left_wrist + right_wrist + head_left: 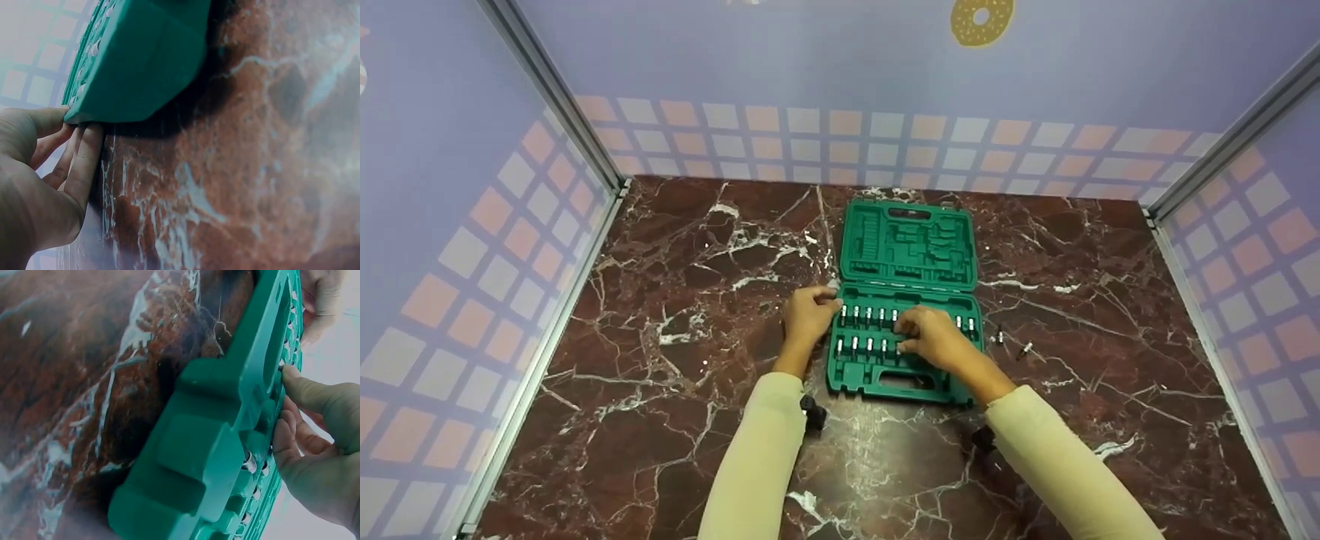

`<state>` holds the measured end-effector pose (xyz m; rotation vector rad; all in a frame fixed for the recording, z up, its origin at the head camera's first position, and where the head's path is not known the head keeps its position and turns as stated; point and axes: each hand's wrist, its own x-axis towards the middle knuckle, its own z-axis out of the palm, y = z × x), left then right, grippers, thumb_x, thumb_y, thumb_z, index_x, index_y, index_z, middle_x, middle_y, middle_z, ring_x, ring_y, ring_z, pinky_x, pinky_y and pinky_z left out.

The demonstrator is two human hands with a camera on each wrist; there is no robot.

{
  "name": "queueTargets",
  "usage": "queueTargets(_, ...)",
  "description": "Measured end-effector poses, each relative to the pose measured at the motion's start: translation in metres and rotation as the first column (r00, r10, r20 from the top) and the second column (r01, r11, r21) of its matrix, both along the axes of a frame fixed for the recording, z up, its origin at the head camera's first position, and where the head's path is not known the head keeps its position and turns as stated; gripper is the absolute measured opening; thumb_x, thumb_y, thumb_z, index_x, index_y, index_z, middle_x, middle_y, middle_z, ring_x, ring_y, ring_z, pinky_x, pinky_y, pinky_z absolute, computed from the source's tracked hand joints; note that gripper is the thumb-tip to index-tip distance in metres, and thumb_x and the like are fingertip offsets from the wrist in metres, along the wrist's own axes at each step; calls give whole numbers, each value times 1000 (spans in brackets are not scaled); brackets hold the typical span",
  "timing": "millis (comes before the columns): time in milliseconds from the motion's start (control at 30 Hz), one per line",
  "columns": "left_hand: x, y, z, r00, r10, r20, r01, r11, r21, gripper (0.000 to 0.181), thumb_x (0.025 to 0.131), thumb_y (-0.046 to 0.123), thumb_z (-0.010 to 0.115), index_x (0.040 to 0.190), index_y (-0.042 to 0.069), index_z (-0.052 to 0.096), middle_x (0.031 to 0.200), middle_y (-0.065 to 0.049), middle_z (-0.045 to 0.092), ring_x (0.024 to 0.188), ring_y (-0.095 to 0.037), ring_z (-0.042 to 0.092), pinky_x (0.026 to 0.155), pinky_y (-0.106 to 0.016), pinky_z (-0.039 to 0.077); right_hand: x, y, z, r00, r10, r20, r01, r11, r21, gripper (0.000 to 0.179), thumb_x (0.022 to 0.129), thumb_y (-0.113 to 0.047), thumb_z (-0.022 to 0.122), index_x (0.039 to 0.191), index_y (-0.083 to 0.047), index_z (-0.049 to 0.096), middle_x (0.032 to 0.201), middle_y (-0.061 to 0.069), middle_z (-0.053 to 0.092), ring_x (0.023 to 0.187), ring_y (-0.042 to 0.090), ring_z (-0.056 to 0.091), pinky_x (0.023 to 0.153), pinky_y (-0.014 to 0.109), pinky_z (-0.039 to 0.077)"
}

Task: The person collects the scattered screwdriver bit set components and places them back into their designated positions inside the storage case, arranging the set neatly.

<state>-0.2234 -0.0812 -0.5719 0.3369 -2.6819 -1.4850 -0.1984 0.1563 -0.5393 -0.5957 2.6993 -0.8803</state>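
A green plastic tool case (859, 375) lies open on the table, its lid (877, 251) folded back. Two rows of bit sockets (869, 346), silver with dark ends, stand in its lower half. My left hand (808, 319) grips the case's left edge, the thumb on the rim and the other fingers against the side in the left wrist view. Over the middle of the rows, my right hand (934, 337) pinches a bit socket (898, 348) with thumb and fingers; the hand hides most of it. In the right wrist view the fingertips (289, 377) reach down into the tray.
Two loose bit sockets, one nearer (1000, 337) and one farther out (1026, 348), lie on the dark red marble-patterned table (697, 420) to the right of the case. Patterned panels (847, 75) enclose the back and both sides.
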Motion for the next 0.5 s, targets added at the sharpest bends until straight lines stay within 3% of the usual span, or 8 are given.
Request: queueTargets(500, -1, -1, -1, 1000, -8, 14, 8, 1000, 6, 20, 90, 22, 80, 108, 15, 83, 99, -6, 80, 94, -26, 74, 83, -46, 60, -3, -6, -1, 1000, 18, -15, -18, 1000, 5, 12, 88, -3, 80, 97, -3, 72, 97, 14, 68, 91, 29, 67, 79, 44, 61)
